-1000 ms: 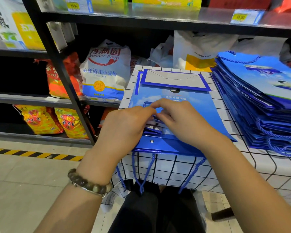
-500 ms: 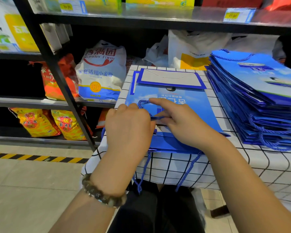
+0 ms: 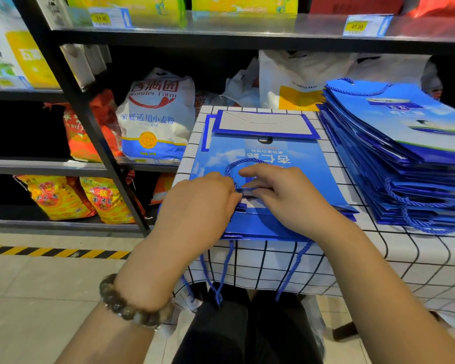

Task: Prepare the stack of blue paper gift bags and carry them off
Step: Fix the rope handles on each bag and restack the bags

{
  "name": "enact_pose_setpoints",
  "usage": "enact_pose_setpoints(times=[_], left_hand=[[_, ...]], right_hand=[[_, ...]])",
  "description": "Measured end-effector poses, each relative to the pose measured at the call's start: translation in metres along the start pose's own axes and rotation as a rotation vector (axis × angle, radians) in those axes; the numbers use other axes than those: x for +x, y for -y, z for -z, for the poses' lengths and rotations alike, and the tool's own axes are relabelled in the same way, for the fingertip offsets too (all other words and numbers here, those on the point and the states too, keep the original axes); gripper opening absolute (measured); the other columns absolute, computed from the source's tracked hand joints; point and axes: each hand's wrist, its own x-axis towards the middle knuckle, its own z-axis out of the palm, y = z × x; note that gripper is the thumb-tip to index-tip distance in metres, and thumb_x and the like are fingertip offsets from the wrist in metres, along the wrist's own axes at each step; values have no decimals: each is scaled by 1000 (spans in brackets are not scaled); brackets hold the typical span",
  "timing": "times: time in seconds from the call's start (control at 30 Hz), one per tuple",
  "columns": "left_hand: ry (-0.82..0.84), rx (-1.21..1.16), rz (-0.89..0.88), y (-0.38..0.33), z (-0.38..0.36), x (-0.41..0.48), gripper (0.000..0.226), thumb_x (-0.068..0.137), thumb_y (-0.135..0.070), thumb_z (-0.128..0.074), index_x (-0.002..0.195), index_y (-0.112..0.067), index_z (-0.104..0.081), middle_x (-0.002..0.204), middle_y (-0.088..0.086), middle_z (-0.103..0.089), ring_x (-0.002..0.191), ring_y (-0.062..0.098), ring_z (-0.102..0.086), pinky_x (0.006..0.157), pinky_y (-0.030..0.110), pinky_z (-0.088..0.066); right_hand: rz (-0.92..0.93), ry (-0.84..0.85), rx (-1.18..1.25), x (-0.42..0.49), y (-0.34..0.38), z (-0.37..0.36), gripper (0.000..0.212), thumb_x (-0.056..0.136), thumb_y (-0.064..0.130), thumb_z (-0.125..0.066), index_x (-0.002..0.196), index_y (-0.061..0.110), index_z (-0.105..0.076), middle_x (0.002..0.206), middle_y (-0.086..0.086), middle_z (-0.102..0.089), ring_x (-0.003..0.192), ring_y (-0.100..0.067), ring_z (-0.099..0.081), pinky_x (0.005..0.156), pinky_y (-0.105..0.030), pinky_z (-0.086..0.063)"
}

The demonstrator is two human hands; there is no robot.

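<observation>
**Work position.** A low stack of flat blue bags lies on the bench, on a white cloth with a black grid. The open ends face the person. Printed text on the top bag reads upside down from this view.

**Hands.**
- Left hand: knuckles up, fingers curled down onto the near part of the top bag. The fingertips are hidden, so it cannot be told whether they pinch anything. A bead bracelet sits on the wrist.
- Right hand: rests on the top bag just beside the left hand. Thumb and fingers pinch the cord, whose loop lies on the bag face. The index finger is extended along the loop.

**Adjacent items.**
- Further cords hang from the near bag edge over the bench front.
- A taller pile of the same bags occupies the right side of the bench, near the low stack.
- A flour sack stands on the shelf left of the bench
</observation>
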Motion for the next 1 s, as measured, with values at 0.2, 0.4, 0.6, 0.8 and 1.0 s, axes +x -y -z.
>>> enact_pose_setpoints(times=[0.2, 0.4, 0.6, 0.8, 1.0], left_hand=[[-13, -530, 235, 6, 0, 20, 16, 89, -33, -55, 78, -27, -45, 75, -4, -59, 76, 21, -54, 67, 33, -42], [138, -665, 298, 1, -7, 43, 26, 74, -22, -75, 74, -29, -50, 75, -2, -57, 62, 14, -53, 62, 28, -43], [17, -626, 313, 3, -7, 44, 20, 82, -11, -58, 91, -24, -46, 82, 3, -57, 73, 24, -51, 70, 36, -47], [-13, -735, 305, 5, -12, 41, 18, 84, -9, -58, 90, -25, -50, 67, -6, -55, 59, 12, -48, 63, 28, -39], [-196, -736, 321, 15, -4, 20, 16, 86, -12, -55, 88, -27, -55, 72, -5, -60, 63, 10, -54, 60, 27, -42]], right_hand=[[-15, -109, 65, -10, 0, -5, 35, 84, 5, -58, 75, 36, -48, 82, 13, -67, 89, -13, -66, 84, -43, -51], [-21, -198, 93, -15, -3, -7, 47, 78, 5, -65, 65, 46, -44, 78, 1, -68, 84, -25, -66, 76, -47, -53], [-19, -168, 105, -20, -7, -5, 48, 79, 1, -63, 61, 41, -45, 74, 15, -65, 86, -1, -66, 83, -42, -53], [65, -10, -239, -23, 10, -7, 27, 78, 47, -64, 99, 35, -53, 102, 15, -60, 99, -10, -55, 84, -34, -47], [162, 133, -448, -28, 14, -1, 67, 77, 60, -56, 134, 30, -38, 124, 9, -52, 114, -15, -46, 91, -31, -39]])
